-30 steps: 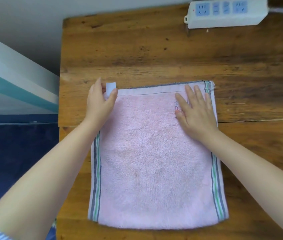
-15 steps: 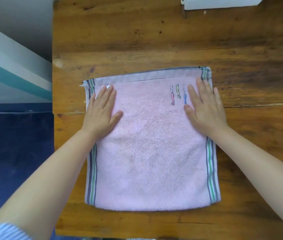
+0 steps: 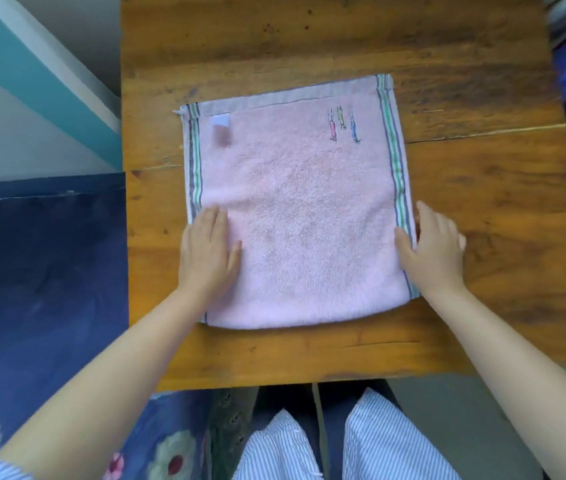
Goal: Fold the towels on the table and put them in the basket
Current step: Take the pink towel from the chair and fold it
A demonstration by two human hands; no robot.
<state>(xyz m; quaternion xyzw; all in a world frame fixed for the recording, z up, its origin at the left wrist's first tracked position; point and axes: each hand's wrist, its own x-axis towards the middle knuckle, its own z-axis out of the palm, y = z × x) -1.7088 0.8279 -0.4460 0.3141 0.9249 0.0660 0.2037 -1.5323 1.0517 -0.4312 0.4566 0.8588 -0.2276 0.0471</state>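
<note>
A pink towel [image 3: 299,209] with grey and green striped side edges lies flat, folded to a rough square, on the wooden table [image 3: 482,188]. A white label shows near its far left corner and small coloured embroidery near its far right. My left hand [image 3: 207,256] rests flat, palm down, on the towel's near left part. My right hand [image 3: 432,249] sits at the towel's near right edge, thumb on the striped border and fingers spread on the table beside it. No basket is in view.
The table's near edge [image 3: 309,379] runs just above my striped trousers [image 3: 371,441]. A dark blue flowered cloth [image 3: 42,306] lies to the left of the table. A white and teal surface [image 3: 25,81] stands at far left.
Both hands have slid from the towel's far end toward me, down to its near part. The right hand has gone out to the right edge. The camera has tilted down; the power strip has left view.
</note>
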